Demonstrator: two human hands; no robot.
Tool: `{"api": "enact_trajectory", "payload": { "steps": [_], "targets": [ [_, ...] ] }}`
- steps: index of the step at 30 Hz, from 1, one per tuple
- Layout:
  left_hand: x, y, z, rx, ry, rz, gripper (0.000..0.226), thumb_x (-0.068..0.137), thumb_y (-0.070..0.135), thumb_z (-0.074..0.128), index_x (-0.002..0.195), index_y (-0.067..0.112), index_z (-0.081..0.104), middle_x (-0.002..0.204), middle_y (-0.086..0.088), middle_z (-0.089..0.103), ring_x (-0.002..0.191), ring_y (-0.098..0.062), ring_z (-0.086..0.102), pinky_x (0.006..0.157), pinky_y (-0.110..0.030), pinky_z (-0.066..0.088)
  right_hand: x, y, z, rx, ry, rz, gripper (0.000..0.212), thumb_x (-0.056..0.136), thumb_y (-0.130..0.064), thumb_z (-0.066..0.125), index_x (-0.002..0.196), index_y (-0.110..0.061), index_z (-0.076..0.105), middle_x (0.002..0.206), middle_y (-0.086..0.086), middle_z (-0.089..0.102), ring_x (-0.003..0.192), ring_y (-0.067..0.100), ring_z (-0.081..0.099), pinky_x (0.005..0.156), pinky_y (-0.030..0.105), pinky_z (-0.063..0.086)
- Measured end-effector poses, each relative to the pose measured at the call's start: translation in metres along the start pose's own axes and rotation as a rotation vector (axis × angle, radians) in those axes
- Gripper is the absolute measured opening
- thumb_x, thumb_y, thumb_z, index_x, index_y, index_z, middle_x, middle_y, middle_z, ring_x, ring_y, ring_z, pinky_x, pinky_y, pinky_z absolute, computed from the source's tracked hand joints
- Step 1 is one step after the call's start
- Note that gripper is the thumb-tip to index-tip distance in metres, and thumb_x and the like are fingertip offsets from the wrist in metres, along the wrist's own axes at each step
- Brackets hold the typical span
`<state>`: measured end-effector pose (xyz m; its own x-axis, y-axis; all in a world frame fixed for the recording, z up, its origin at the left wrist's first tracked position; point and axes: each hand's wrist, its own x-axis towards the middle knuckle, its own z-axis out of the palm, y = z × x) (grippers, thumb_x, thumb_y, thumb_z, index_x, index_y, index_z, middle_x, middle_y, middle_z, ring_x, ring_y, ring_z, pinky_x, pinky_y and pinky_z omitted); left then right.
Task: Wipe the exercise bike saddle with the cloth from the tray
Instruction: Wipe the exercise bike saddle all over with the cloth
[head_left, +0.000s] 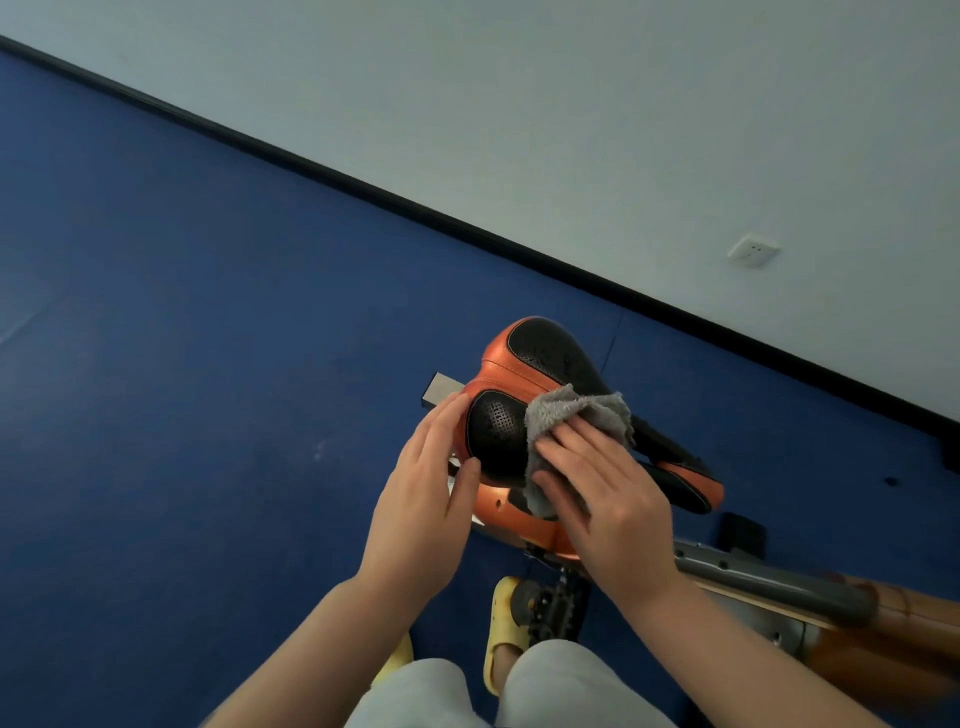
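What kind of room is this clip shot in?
Likely a gym or home workout room: blue mat-like floor, an orange-and-black exercise bike saddle on its grey frame, and a plain wall with a socket.

A blue floor (208, 364) runs up to a pale grey wall (571, 104), with a black skirting strip (363, 187) along the join. A white socket (753, 251) sits low on the wall. Two yellow slippers (501, 639) are on the floor below.

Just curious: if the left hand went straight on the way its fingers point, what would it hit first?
Probably the saddle, at its orange edge, which the left hand seems to touch; depth unclear.
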<state>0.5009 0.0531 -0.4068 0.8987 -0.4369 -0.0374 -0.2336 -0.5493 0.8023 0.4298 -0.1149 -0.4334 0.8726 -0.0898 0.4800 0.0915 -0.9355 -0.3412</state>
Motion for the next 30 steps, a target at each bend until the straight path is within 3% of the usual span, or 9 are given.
{"api": "enact_trajectory", "payload": {
  "steps": [4, 8, 12, 15, 20, 24, 27, 30],
  "targets": [
    [-0.001, 0.002, -0.003, -0.052, 0.018, -0.018, 0.047, 0.095, 0.017, 0.046, 0.136, 0.039, 0.035, 0.133, 0.026, 0.044, 0.122, 0.008, 0.04, 0.091, -0.006, 0.033, 0.025, -0.026, 0.021, 0.024, 0.037, 0.024, 0.028, 0.096, -0.023, 0.059, 0.12, -0.01, 0.067, 0.129, 0.004, 0.063, 0.126, 0.016, 0.054, 0.107, 0.033, 0.042],
    [-0.001, 0.003, -0.009, -0.028, -0.015, -0.03, 0.043, 0.096, 0.02, 0.043, 0.134, 0.039, 0.036, 0.13, 0.026, 0.045, 0.115, 0.012, 0.042, 0.09, -0.006, 0.035, 0.018, -0.014, 0.017, 0.047, 0.062, -0.039, 0.027, 0.094, -0.02, 0.062, 0.118, -0.009, 0.068, 0.128, 0.003, 0.063, 0.126, 0.015, 0.054, 0.105, 0.034, 0.044],
    [-0.005, 0.0, -0.012, 0.015, -0.038, -0.064, 0.041, 0.096, 0.023, 0.041, 0.134, 0.039, 0.035, 0.132, 0.024, 0.044, 0.111, 0.01, 0.04, 0.082, -0.002, 0.031, 0.002, -0.012, 0.018, 0.008, 0.154, 0.031, 0.023, 0.091, -0.019, 0.067, 0.11, -0.008, 0.071, 0.12, 0.008, 0.068, 0.119, 0.02, 0.059, 0.101, 0.038, 0.048],
    [-0.007, 0.0, -0.01, 0.008, -0.035, -0.053, 0.041, 0.096, 0.022, 0.042, 0.132, 0.04, 0.036, 0.129, 0.024, 0.046, 0.112, 0.01, 0.043, 0.082, -0.001, 0.033, 0.029, -0.03, 0.026, -0.014, 0.134, 0.061, 0.019, 0.091, -0.023, 0.065, 0.105, -0.013, 0.072, 0.117, 0.009, 0.066, 0.117, 0.023, 0.055, 0.103, 0.036, 0.043],
    [-0.002, 0.002, -0.012, 0.013, -0.04, -0.043, 0.038, 0.096, 0.024, 0.042, 0.131, 0.04, 0.038, 0.127, 0.026, 0.046, 0.109, 0.013, 0.041, 0.083, -0.003, 0.032, 0.023, -0.023, 0.026, 0.024, -0.023, 0.009, 0.024, 0.097, -0.022, 0.053, 0.115, -0.009, 0.064, 0.137, 0.012, 0.054, 0.135, 0.024, 0.043, 0.109, 0.04, 0.039],
    [-0.001, 0.005, -0.011, -0.007, -0.032, -0.025, 0.037, 0.096, 0.024, 0.043, 0.126, 0.044, 0.038, 0.119, 0.034, 0.044, 0.107, 0.022, 0.038, 0.084, -0.003, 0.033, 0.026, -0.032, 0.032, -0.044, 0.026, 0.082, 0.025, 0.095, -0.027, 0.056, 0.115, -0.014, 0.066, 0.13, 0.009, 0.059, 0.128, 0.025, 0.049, 0.106, 0.042, 0.04],
    [0.001, 0.009, -0.01, -0.047, -0.006, -0.017, 0.043, 0.095, 0.021, 0.045, 0.124, 0.051, 0.035, 0.116, 0.04, 0.042, 0.112, 0.018, 0.04, 0.092, -0.012, 0.034, 0.036, -0.04, 0.034, -0.05, 0.011, 0.084, 0.027, 0.095, -0.031, 0.055, 0.116, -0.016, 0.065, 0.129, 0.008, 0.06, 0.128, 0.024, 0.048, 0.112, 0.044, 0.033],
    [0.003, 0.012, -0.01, -0.048, -0.021, 0.06, 0.047, 0.093, 0.014, 0.047, 0.128, 0.044, 0.039, 0.126, 0.036, 0.042, 0.122, 0.012, 0.037, 0.097, -0.014, 0.032, 0.008, -0.026, 0.021, -0.103, 0.03, 0.132, 0.03, 0.093, -0.036, 0.057, 0.116, -0.019, 0.063, 0.127, 0.009, 0.06, 0.124, 0.023, 0.048, 0.107, 0.041, 0.038]
  ]
}}
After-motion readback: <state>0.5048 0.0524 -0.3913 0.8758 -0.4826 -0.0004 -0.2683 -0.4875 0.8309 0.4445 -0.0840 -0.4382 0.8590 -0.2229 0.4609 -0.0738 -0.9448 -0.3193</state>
